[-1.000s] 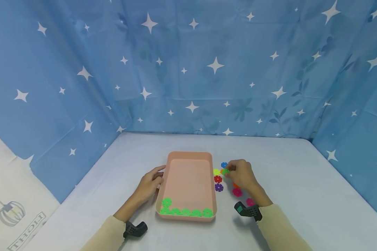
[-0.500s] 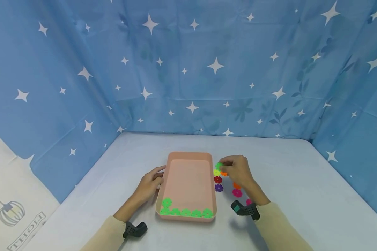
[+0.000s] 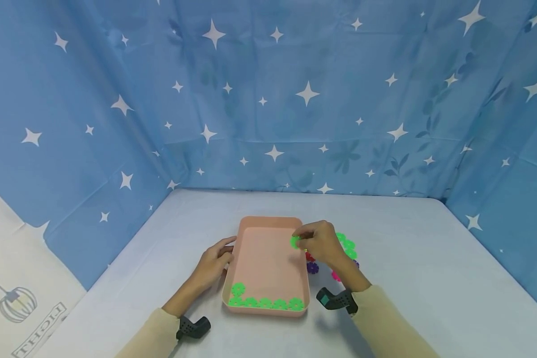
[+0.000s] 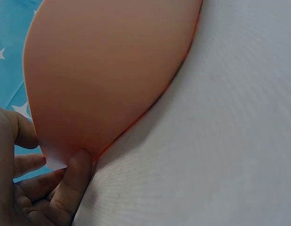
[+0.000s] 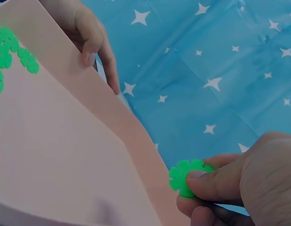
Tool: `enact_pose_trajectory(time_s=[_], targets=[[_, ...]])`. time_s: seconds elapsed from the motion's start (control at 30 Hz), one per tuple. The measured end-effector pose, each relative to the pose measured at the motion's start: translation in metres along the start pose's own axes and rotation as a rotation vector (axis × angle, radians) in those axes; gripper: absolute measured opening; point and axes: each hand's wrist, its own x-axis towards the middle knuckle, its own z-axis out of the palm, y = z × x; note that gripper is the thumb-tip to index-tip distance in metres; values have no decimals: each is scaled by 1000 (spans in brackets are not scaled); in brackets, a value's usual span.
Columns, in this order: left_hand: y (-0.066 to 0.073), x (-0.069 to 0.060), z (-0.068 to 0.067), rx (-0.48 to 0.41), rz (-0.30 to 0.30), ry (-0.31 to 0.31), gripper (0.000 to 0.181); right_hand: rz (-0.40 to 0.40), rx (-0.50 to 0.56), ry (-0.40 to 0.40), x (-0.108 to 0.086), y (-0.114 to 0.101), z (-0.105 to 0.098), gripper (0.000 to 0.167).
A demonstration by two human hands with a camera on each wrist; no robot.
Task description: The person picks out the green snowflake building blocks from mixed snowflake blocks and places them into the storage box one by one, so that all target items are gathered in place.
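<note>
A pink rectangular tray point(image 3: 268, 263) lies on the table. At its left side my left hand point(image 3: 213, 263) holds the wall; the left wrist view shows the thumb point(image 4: 78, 176) against the outer wall and fingers at the edge. My right hand point(image 3: 323, 243) pinches a green snowflake disc point(image 5: 185, 176) between thumb and fingers, above the tray's far right part. Inside the tray, several green snowflake discs point(image 3: 265, 302) form a row along the near wall, with another green disc point(image 3: 238, 289) above the row's left end.
Right of the tray, loose snowflake discs lie partly hidden by my right hand and forearm: a purple disc point(image 3: 313, 268), a red disc point(image 3: 310, 257), a pink disc point(image 3: 336, 276) and several green discs point(image 3: 346, 244). A starred blue curtain point(image 3: 268, 99) hangs behind the white table point(image 3: 398, 238).
My right hand has carried the green disc leftward from the loose pile to above the tray. More green discs now show behind it. My left hand has stayed at the tray's side.
</note>
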Motion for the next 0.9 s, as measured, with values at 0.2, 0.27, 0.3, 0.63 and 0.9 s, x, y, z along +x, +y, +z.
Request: enact_pose_trajectory(time_s=[0.2,0.27,0.3,0.63,0.9], targets=[[0,2,0,-6,-5,3,54,-33,34,-82,3,-5,8,18],[0,2,0,-10,-8,8,54,-53,37,-113,3,-10,12,18],[0,2,0,-13,-10,10,54,-62,38,-131,4,-12,14,18],[-2,0,1,-9,-11,4,53,-65,20,-262,-2,-13,37,11],[-3,1,1,-5,-8,9,54,-101,31,-361,-5,-15,52,10]])
